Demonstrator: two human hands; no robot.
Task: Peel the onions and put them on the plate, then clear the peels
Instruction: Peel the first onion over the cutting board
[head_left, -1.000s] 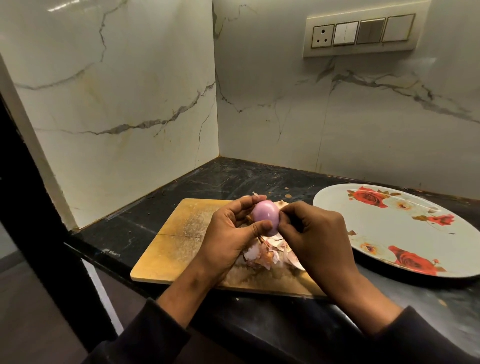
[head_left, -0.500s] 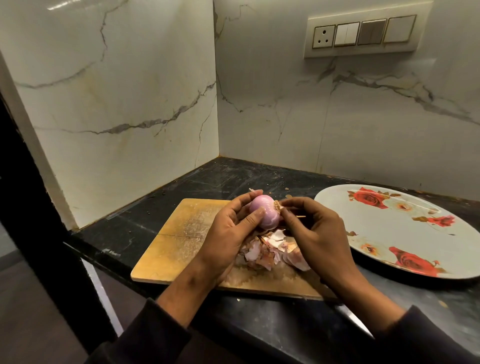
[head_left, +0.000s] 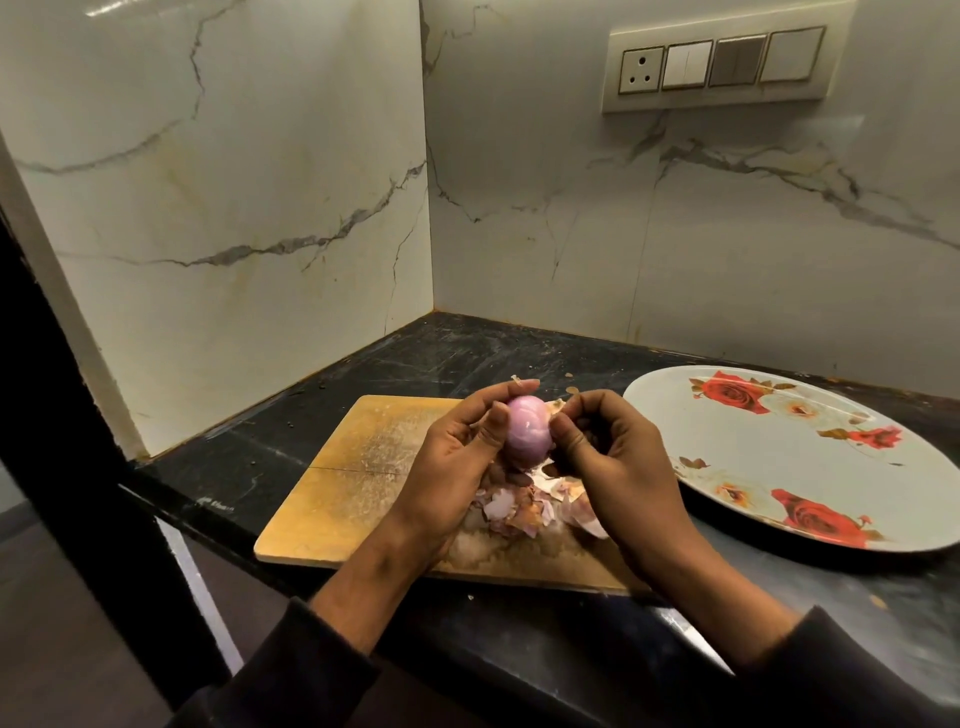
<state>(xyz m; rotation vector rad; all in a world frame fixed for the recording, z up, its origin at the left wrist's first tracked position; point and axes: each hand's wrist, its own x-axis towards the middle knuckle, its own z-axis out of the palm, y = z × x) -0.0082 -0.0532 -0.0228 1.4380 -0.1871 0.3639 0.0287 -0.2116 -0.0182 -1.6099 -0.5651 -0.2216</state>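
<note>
one onion (head_left: 528, 430) gripped by left hand (head_left: 457, 462) and right hand (head_left: 618, 467) (both curled); one plate (head_left: 789, 499).

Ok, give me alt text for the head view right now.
Two hands hold a peeled pink onion above a wooden board: the left hand grips it, the right hand pinches at its top. Peels lie heaped on the board, and a rose-patterned plate sits to the right on the black counter.

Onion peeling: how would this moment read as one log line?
step: peeling | left hand: holds pink onion | right hand: pinches skin at onion | peels: piled on cutting board | rose plate: no onion
</note>
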